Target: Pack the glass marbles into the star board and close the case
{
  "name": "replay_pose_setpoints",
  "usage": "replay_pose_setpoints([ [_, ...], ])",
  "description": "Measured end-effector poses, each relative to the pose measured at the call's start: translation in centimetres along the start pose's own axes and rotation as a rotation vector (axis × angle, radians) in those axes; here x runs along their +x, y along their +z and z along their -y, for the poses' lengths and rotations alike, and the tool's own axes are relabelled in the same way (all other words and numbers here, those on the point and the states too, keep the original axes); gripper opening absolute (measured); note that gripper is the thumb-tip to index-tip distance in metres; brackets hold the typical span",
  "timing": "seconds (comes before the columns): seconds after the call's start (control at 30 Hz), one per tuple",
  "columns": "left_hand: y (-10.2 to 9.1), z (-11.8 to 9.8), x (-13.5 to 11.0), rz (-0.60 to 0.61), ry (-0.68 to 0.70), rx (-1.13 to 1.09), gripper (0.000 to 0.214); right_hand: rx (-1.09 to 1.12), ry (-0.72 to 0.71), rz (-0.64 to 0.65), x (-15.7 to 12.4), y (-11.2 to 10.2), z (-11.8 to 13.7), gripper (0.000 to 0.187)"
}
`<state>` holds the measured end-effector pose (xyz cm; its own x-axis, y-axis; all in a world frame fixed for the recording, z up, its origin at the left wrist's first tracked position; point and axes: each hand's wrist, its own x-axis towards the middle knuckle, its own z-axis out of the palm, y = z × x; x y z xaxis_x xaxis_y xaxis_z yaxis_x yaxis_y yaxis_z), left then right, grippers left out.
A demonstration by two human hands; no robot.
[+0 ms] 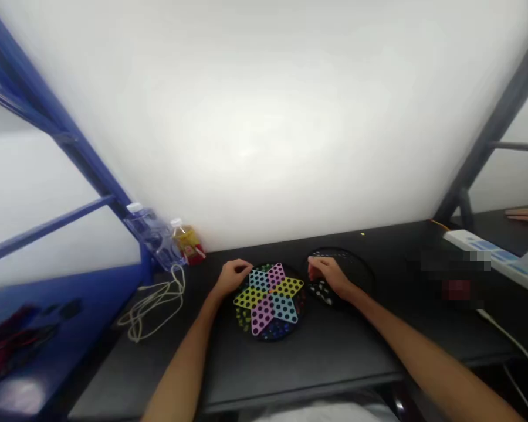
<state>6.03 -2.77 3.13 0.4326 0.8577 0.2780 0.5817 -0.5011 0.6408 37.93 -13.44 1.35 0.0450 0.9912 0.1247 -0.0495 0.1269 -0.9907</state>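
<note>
Head-worn view looks forward and down.

**Person's own body, head-camera view**

Left forearm: bare, tapering toward the wrist, entering at the bottom edge left of centre.
Right forearm: bare, likewise tapering, entering at the lower right corner.
Left hand: bare, ungloved, just below the middle of the frame.
Right hand: bare, ungloved, right of centre.
Garment: white cloth along the bottom edge; cut and markings too blurred to tell.
</note>
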Motion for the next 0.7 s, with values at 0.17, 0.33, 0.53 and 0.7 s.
replay_pose_setpoints([
  [0.17,-0.1,-0.3,0.1,0.003,-0.023,-0.005,0.029,-0.089,-0.055,0.078,-0.5,0.4,0.4,0.047],
  [0.33,0.0,-0.4,0.1,0.001,-0.011,-0.013,0.029,0.002,-0.032,0.022,-0.7,0.9,0.5,0.045],
  [0.53,0.1,-0.4,0.1,-0.004,-0.022,-0.013,0.029,0.145,0.022,-0.066,-0.3,1.2,0.0,0.044],
  [0.7,0.0,-0.4,0.1,0.005,-0.014,-0.004,0.027,0.180,0.028,-0.140,-0.2,1.4,0.3,0.044],
])
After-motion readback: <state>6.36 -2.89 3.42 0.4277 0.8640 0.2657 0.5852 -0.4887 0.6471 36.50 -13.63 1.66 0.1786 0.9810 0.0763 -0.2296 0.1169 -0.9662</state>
